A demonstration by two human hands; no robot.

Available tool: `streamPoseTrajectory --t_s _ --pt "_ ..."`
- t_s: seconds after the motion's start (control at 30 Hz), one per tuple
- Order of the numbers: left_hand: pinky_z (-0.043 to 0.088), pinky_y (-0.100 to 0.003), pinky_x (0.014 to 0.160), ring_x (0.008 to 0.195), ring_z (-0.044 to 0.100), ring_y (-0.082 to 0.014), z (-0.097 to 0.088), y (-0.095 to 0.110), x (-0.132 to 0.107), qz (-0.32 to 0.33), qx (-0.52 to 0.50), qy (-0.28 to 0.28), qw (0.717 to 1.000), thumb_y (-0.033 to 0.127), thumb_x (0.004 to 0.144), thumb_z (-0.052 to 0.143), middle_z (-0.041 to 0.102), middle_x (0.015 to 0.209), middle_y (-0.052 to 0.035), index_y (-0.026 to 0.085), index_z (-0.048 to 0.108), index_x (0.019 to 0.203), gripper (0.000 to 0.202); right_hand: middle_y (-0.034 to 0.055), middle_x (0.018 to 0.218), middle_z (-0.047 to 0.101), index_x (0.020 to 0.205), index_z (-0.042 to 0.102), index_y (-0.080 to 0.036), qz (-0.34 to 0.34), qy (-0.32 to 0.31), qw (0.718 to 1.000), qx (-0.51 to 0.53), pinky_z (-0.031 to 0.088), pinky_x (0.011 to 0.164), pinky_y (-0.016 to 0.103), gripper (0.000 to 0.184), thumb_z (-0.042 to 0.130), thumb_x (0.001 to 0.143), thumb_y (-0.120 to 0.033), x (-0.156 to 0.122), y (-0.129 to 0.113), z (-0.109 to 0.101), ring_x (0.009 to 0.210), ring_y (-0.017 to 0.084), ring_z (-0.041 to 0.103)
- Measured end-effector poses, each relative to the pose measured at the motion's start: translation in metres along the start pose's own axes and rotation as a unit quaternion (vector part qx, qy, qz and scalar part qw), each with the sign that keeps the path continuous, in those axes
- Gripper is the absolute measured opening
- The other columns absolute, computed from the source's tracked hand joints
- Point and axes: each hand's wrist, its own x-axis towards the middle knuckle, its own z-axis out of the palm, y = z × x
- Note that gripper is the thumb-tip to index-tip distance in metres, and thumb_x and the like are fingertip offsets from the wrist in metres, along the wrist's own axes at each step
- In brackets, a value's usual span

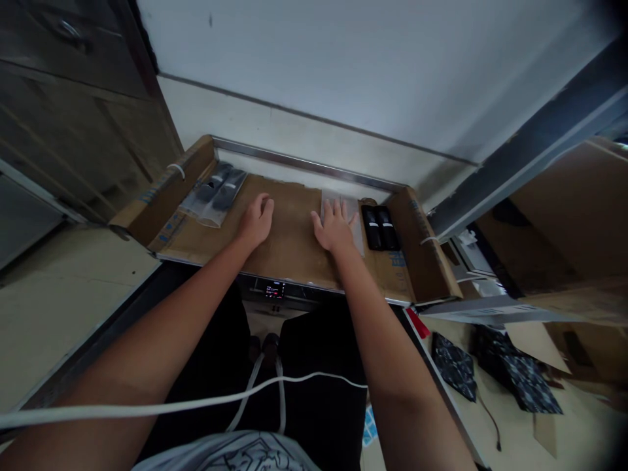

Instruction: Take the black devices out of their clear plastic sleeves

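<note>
My right hand (335,227) lies flat with its fingers spread on a clear plastic sleeve (357,229). To the right of it, two black items with small white labels (380,227) lie side by side; I cannot make out their kind. My left hand (256,221) rests over the brown cardboard (289,226), fingers loosely bent and thumb apart, with nothing visible in it. Left of that hand are clear plastic bags (216,193) with dark items inside, lying at an angle.
Folded cardboard walls (429,245) stand at both ends of the work surface, fastened with white ties. A white cable (196,407) crosses in front of my body. Dark patterned bags (515,369) lie on the floor at right, below a large cardboard box (549,216).
</note>
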Motion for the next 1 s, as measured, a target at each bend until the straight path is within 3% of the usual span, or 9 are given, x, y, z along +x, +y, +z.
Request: streamPoseTrajectory --t_s 0.1,0.17,0.27,0.4,0.5,0.67,0.87,1.0 --pt "0.046 -0.038 0.108 0.123 0.060 -0.0237 0.004 0.000 0.000 -0.003 0.005 -0.006 1.000 0.036 0.101 0.037 0.064 0.133 -0.0118 0.018 0.057 0.132 0.041 0.0201 0.152 0.046 0.144 0.051 -0.009 -0.059 0.085 0.992 0.066 0.020 0.122 0.058 0.056 0.028 0.104 -0.042 -0.026 -0.013 -0.003 0.150 0.031 0.029" --pt "0.045 -0.038 0.109 0.124 0.059 -0.0233 0.004 0.002 0.000 0.009 0.017 -0.006 1.000 0.033 0.099 0.039 0.064 0.132 -0.0129 0.016 0.057 0.132 0.041 0.0170 0.143 0.056 0.136 0.057 -0.011 -0.134 0.083 0.981 0.113 0.030 0.121 0.047 0.050 0.028 0.104 -0.036 -0.044 -0.021 0.001 0.144 0.025 0.040" --pt "0.037 -0.039 0.117 0.134 0.050 -0.0235 -0.003 0.001 0.000 0.050 0.085 0.015 0.995 0.027 0.093 0.046 0.059 0.139 -0.0132 0.016 0.058 0.130 0.040 0.0125 0.138 0.060 0.127 0.064 -0.014 -0.216 0.058 0.966 0.130 0.031 0.121 0.043 0.042 0.034 0.102 -0.031 -0.062 -0.028 0.009 0.141 0.023 0.043" --pt "0.022 -0.056 0.122 0.147 0.031 -0.0334 -0.027 -0.010 0.002 0.032 0.215 0.093 0.972 0.028 0.087 0.052 0.041 0.155 -0.0146 0.018 0.056 0.135 0.049 0.0131 0.130 0.064 0.121 0.066 -0.013 -0.199 0.075 0.969 0.126 0.033 0.121 0.044 0.038 0.037 0.100 -0.025 -0.062 -0.029 0.012 0.136 0.025 0.047" --pt "0.021 -0.063 0.119 0.142 0.035 -0.0395 -0.038 -0.014 -0.002 0.003 0.263 0.081 0.961 0.029 0.087 0.050 0.046 0.149 -0.0201 0.015 0.057 0.133 0.049 0.0131 0.124 0.066 0.116 0.068 -0.015 -0.199 0.078 0.969 0.125 0.036 0.118 0.044 0.036 0.037 0.100 -0.024 -0.059 -0.029 0.011 0.130 0.025 0.051" --pt "0.035 -0.062 0.110 0.134 0.043 -0.0419 -0.035 0.000 -0.009 0.009 0.265 0.009 0.964 0.033 0.087 0.053 0.055 0.134 -0.0219 0.015 0.059 0.126 0.043 0.0140 0.115 0.068 0.108 0.068 -0.016 -0.191 0.092 0.970 0.122 0.043 0.107 0.044 0.032 0.038 0.099 -0.022 -0.062 -0.030 0.009 0.117 0.028 0.056" --pt "0.047 -0.055 0.104 0.127 0.051 -0.0408 -0.024 0.005 0.012 -0.028 0.219 -0.015 0.975 0.041 0.077 0.071 0.051 0.135 -0.0214 0.017 0.055 0.128 0.058 0.0133 0.103 0.068 0.103 0.066 -0.016 -0.171 0.074 0.977 0.101 0.045 0.096 0.039 0.027 0.039 0.099 -0.022 -0.064 -0.031 0.006 0.105 0.027 0.058" --pt "0.051 -0.053 0.096 0.121 0.057 -0.0420 -0.020 0.019 -0.012 -0.049 0.213 -0.078 0.973 0.040 0.073 0.075 0.048 0.138 -0.0243 0.016 0.050 0.132 0.068 0.0125 0.103 0.068 0.105 0.065 -0.017 -0.168 0.067 0.977 0.114 0.045 0.092 0.036 0.027 0.040 0.100 -0.026 -0.064 -0.031 0.007 0.103 0.026 0.059"
